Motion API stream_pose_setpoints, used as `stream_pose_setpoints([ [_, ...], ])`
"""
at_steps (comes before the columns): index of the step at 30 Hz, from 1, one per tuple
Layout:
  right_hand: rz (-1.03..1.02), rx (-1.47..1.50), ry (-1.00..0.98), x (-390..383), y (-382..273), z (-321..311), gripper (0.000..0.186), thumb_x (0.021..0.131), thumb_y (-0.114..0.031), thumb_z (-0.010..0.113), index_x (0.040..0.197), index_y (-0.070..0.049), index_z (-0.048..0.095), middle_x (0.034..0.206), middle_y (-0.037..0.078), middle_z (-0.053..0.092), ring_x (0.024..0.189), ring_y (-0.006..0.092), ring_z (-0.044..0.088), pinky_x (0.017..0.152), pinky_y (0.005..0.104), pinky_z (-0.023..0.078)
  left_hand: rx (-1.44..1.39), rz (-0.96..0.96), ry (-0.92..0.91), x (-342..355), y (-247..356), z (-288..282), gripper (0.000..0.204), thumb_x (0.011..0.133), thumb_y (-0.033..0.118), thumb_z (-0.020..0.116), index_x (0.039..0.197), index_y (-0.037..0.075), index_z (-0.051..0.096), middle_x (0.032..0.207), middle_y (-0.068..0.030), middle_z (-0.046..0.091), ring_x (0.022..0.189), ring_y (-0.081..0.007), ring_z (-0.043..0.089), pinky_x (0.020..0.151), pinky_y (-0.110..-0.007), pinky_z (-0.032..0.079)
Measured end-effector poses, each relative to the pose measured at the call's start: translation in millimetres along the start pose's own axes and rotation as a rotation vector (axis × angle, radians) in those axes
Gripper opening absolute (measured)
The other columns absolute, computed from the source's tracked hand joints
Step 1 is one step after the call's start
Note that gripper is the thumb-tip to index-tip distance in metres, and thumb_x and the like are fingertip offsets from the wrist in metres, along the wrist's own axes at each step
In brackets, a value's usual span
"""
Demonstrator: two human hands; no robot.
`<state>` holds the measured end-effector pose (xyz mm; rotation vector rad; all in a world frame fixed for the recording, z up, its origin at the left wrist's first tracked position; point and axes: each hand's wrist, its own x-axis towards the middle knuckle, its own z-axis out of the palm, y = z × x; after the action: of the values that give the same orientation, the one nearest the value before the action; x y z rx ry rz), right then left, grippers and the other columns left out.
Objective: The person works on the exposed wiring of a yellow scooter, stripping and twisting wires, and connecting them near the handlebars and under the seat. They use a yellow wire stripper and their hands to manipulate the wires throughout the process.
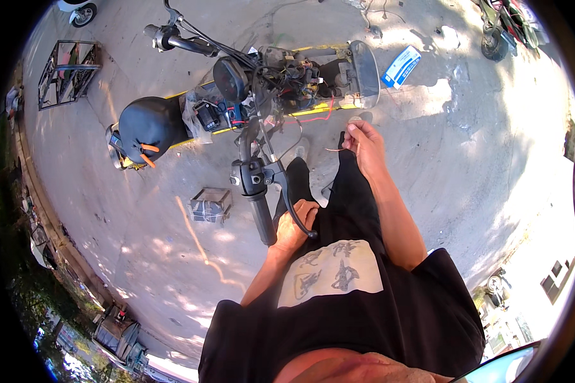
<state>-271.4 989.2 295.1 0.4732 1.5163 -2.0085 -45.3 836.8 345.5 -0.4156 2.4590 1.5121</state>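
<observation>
My right hand (367, 145) is raised beside the electric scooter (361, 73), its thumb and fingers pinched together on a short thin wire (334, 150) that sticks out to the left. My left hand (294, 228) lies on my thigh, fingers laid down, partly behind the brake lever (285, 191) and black handlebar grip (262, 220). The scooter's front body is opened up, showing a tangle of wires (303, 80). A loose red wire (322, 117) hangs out along its yellow edge. Orange-handled pliers (149, 155) rest on the black seat (150, 124).
A black device (207, 116) and a blue-edged one (235, 113) sit on the footboard by clear plastic. On the ground are a blue-and-white box (401, 67), a taped block (210, 205) and a metal frame (68, 73). Another two-wheeler (495, 38) stands at the far right.
</observation>
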Motion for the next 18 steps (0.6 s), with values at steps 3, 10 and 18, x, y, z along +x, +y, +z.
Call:
stream_pose_setpoints([
  [3, 0.070, 0.020, -0.054, 33, -18, -7, 0.015, 0.102, -0.016, 0.068, 0.109, -0.003, 0.070, 0.086, 0.001, 0.065, 0.071, 0.0090, 0.059, 0.066, 0.0255, 0.050, -0.150, -0.097, 0.124, 27, 26, 17, 0.013, 0.099, 0.008, 0.066, 0.108, 0.001, 0.071, 0.098, -0.0173, 0.069, 0.087, -0.0357, 0.069, 0.078, -0.039, 0.054],
  [10, 0.239, -0.134, -0.310, 94, -57, -28, 0.015, 0.100, -0.014, 0.066, 0.109, -0.002, 0.070, 0.078, 0.000, 0.063, 0.062, 0.0078, 0.055, 0.060, 0.0248, 0.046, -0.289, -0.289, 0.527, 138, 68, 39, 0.015, 0.099, 0.009, 0.069, 0.109, -0.002, 0.072, 0.091, -0.0064, 0.068, 0.078, -0.0128, 0.060, 0.072, -0.028, 0.049],
  [18, 0.368, -0.116, -0.252, 144, -78, -38, 0.012, 0.101, -0.011, 0.062, 0.106, -0.001, 0.065, 0.080, 0.003, 0.064, 0.060, 0.0078, 0.054, 0.058, 0.0245, 0.046, 0.049, -0.439, 0.737, 288, 39, 23, 0.023, 0.095, 0.023, 0.075, 0.111, 0.006, 0.077, 0.080, -0.0077, 0.075, 0.073, -0.0190, 0.069, 0.071, -0.036, 0.053],
])
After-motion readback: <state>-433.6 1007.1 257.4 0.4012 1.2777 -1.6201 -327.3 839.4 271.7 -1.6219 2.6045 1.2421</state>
